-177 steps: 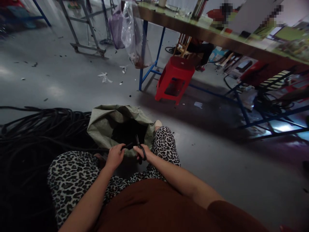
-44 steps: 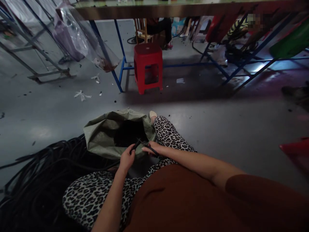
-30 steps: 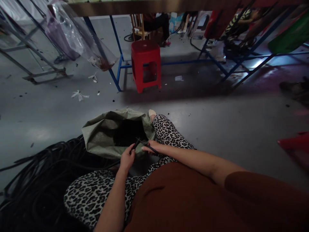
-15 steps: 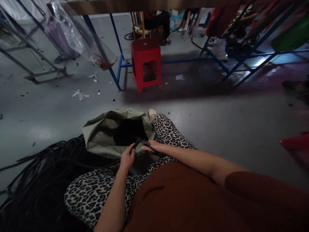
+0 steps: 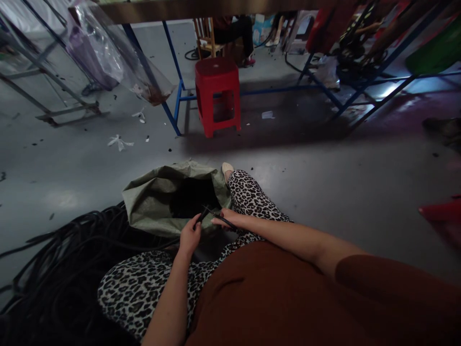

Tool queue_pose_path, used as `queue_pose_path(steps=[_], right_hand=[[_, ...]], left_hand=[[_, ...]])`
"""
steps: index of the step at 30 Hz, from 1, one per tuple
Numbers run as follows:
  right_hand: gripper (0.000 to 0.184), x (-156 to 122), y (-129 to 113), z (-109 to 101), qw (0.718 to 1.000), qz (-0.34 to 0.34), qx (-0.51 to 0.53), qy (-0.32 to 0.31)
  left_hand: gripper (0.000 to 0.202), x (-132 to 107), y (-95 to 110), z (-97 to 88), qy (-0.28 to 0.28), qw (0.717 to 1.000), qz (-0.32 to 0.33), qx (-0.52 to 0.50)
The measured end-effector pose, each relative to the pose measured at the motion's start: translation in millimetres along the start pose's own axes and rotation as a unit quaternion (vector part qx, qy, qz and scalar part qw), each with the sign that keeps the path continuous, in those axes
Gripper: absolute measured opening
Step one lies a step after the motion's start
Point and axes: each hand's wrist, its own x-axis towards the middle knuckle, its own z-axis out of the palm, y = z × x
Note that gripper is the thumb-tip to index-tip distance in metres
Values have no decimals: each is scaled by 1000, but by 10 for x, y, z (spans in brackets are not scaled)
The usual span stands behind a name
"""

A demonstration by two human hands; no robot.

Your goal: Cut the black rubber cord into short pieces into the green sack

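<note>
My left hand (image 5: 190, 233) is closed around the end of a black rubber strip or tube (image 5: 200, 218), which points up over the near rim of a sack. In my right hand (image 5: 227, 218) is a pair of scissors (image 5: 212, 211) with dark handles; the thin blades reach left to the strip's tip, and I cannot tell whether they touch it. The grey-green woven sack (image 5: 146, 194) stands with its mouth wide, dark inside. To my left lies a big tangled heap of black strips (image 5: 79, 250), partly behind my left leg.
Ahead, a red plastic stool (image 5: 217, 96) stands under a table (image 5: 230, 6) with blue metal legs. A clear plastic bag (image 5: 118, 57) hangs from the table's left end. White scraps (image 5: 119, 142) litter the floor. Other people's legs (image 5: 247, 36) show beyond the table.
</note>
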Motion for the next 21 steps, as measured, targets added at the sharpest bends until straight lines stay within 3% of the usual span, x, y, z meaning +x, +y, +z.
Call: queue_pose_path(steps=[6, 13, 21], right_hand=[[44, 55, 53, 19, 1000, -25, 0, -2], [43, 10, 14, -17, 997, -32, 21, -66], [46, 0, -60, 25, 999, -9, -27, -34]], left_hand=[[40, -15, -16, -34, -12, 999, 28, 34], [40, -27, -91, -42, -25, 995, 73, 70], [40, -22, -156, 20, -23, 996, 51, 75]])
